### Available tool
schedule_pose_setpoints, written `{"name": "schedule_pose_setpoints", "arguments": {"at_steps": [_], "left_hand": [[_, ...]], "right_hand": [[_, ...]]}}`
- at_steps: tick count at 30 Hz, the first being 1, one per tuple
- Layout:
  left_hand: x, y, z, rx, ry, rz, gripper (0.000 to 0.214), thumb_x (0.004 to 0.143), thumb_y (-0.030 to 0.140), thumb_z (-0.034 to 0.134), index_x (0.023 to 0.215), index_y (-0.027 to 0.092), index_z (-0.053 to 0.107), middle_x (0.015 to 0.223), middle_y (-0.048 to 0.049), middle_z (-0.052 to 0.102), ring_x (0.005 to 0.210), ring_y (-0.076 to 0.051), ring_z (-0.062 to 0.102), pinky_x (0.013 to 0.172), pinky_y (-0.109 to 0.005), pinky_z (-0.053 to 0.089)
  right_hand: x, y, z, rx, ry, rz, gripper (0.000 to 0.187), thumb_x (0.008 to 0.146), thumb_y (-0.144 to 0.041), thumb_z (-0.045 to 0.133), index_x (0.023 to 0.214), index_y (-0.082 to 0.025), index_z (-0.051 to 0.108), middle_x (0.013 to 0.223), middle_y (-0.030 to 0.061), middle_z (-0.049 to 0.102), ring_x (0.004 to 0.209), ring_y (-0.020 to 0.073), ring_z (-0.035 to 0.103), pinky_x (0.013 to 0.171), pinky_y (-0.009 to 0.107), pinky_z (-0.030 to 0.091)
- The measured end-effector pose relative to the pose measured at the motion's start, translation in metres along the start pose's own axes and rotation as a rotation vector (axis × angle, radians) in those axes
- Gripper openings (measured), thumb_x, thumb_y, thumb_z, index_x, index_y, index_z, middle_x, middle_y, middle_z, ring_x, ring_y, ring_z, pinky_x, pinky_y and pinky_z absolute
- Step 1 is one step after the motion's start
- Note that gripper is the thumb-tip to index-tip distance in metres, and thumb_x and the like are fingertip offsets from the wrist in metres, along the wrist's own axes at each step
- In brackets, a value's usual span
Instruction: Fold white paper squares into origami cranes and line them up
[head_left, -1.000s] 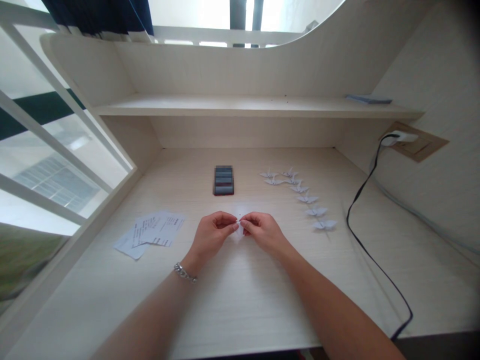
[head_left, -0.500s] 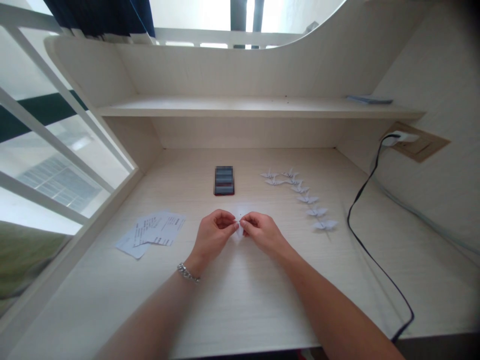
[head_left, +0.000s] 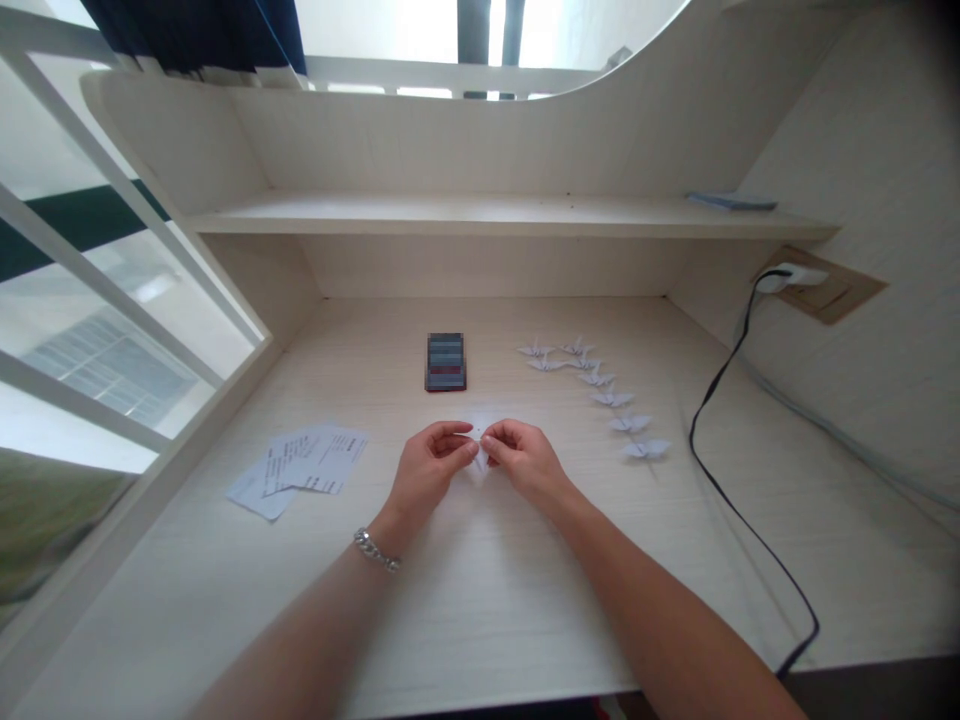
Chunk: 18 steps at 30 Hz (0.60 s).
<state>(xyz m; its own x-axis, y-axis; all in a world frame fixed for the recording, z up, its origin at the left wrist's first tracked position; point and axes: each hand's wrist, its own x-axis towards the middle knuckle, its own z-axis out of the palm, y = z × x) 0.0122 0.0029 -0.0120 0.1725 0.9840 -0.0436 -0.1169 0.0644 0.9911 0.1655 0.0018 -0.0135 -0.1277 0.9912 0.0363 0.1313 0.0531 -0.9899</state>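
Between my hands, just above the middle of the desk point(head_left: 480, 600), is a small piece of folded white paper point(head_left: 481, 461), partly covered by my fingers. My left hand point(head_left: 436, 458) pinches its left side between thumb and fingertips. From the other side my right hand point(head_left: 521, 456) pinches it too, the two thumbs close together. Several folded white paper cranes point(head_left: 613, 399) stand in a curved line to the right. At the left lie overlapping sheets of printed white paper point(head_left: 322, 460), fanned out.
A dark phone point(head_left: 446, 362) lies beyond my hands. Along the right runs a black cable point(head_left: 750, 535) from a white plug point(head_left: 787, 277) in the wall socket. Above the desk's back is a shelf point(head_left: 450, 215) with a thin flat item point(head_left: 731, 201) at its right. White bars point(head_left: 112, 285) border the left.
My left index finger has lifted slightly from the thumb, and more of the folded paper shows below the fingertips. The whole view has shifted a little; the other things stay put.
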Motion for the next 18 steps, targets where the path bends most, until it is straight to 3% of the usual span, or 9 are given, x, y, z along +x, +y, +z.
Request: {"name": "schedule_pose_setpoints", "arguments": {"at_steps": [4, 8, 18], "left_hand": [[-0.0006, -0.002, 0.0021, 0.082, -0.068, 0.023, 0.026, 0.064, 0.03, 0.07, 0.083, 0.013, 0.064, 0.082, -0.0077, 0.068, 0.076, -0.018, 0.063, 0.072, -0.03, 0.048], [0.0008, -0.0077, 0.0004, 0.206, -0.013, 0.088, 0.02, 0.069, 0.032, 0.065, 0.078, 0.014, 0.061, 0.076, -0.0052, 0.066, 0.071, -0.016, 0.062, 0.067, -0.028, 0.048], [-0.0009, -0.0043, -0.0025, 0.327, -0.039, 0.147, 0.019, 0.074, 0.031, 0.06, 0.085, 0.016, 0.063, 0.084, -0.0069, 0.066, 0.076, -0.017, 0.062, 0.071, -0.029, 0.048]], "right_hand": [[0.001, 0.0, 0.0013, 0.083, 0.071, -0.057, 0.013, 0.076, -0.029, 0.055, 0.074, -0.016, 0.059, 0.064, 0.0001, 0.056, 0.058, 0.012, 0.051, 0.056, 0.024, 0.041], [0.0018, 0.0018, 0.0033, 0.078, 0.073, -0.074, 0.014, 0.076, -0.03, 0.056, 0.076, -0.017, 0.059, 0.067, 0.0004, 0.058, 0.061, 0.0126, 0.053, 0.057, 0.024, 0.043], [-0.0012, -0.0036, -0.001, -0.126, 0.057, -0.109, 0.014, 0.075, -0.029, 0.057, 0.081, -0.018, 0.062, 0.077, 0.0027, 0.064, 0.073, 0.0153, 0.058, 0.063, 0.026, 0.044]]}}
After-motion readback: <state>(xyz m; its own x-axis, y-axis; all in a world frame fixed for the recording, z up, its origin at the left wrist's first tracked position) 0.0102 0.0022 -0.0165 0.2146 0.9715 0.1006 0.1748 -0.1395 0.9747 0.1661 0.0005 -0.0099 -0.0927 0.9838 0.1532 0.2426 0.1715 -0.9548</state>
